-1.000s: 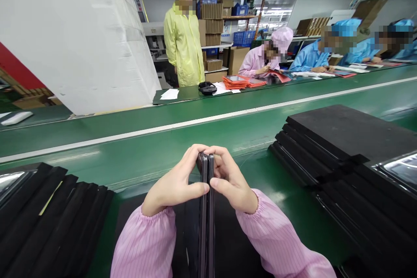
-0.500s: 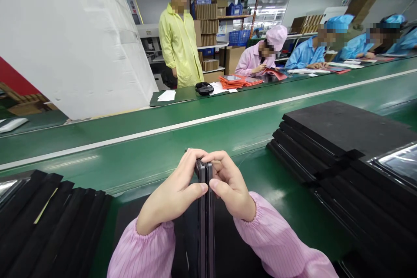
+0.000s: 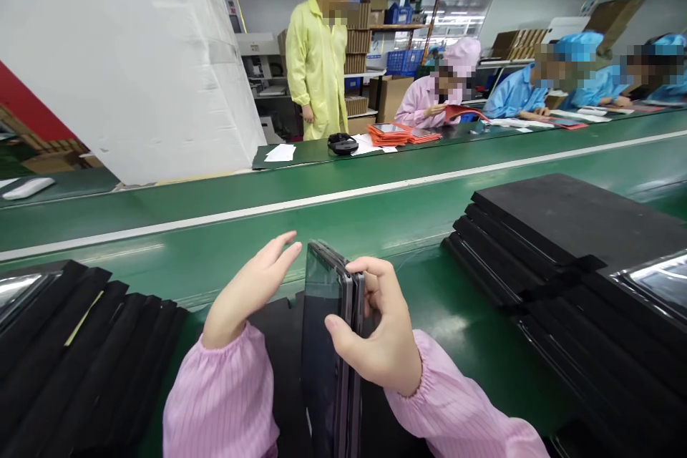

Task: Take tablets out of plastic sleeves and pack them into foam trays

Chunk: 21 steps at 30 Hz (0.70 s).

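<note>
Hold the upright dark panels (image 3: 323, 365) flush and steady, the right hand's (image 3: 383, 343) fingers pinching both, the left hand's (image 3: 247, 292) fingers loosely outstretched, empty.

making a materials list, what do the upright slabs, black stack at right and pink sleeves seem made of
Upright slabs: glossy dark visible face, probably glass or plastic, from reflections; satin grey edges, metal or plastic.
Black stack: matte, perhaps foam, from its thick dull sheets.
Pink sleeves: thin striped fabric, from creases and gathered cuffs.
</note>
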Available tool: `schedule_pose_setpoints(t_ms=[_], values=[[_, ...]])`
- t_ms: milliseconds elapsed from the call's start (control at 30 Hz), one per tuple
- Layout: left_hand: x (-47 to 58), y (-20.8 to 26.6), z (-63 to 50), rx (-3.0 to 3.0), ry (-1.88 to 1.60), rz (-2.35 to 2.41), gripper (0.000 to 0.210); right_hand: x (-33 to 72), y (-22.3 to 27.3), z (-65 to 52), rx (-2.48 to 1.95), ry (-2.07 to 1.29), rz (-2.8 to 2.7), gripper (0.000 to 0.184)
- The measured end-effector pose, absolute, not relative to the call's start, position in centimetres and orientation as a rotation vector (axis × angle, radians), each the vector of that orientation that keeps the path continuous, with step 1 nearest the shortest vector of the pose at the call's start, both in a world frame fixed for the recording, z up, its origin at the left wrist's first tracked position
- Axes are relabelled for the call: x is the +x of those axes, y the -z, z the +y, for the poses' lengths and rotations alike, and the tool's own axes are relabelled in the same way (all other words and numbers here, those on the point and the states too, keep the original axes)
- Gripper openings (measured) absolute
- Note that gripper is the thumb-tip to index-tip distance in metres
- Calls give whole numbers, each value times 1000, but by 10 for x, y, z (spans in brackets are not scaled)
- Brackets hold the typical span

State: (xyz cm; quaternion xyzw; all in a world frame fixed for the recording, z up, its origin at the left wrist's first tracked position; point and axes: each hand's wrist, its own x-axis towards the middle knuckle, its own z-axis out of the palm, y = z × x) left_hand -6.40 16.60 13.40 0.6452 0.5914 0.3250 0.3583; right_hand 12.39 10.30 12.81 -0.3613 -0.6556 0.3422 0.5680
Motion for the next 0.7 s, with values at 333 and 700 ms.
schedule_pose_setpoints(t_ms=[333,700], values=[[-54,-113,190,1627,-701,1077,62,119,-125,104,-765,-827,-1426,50],[-35,-138,178,1341,-1666,1028,60,102,-105,97,-395,-963,-1768,91]])
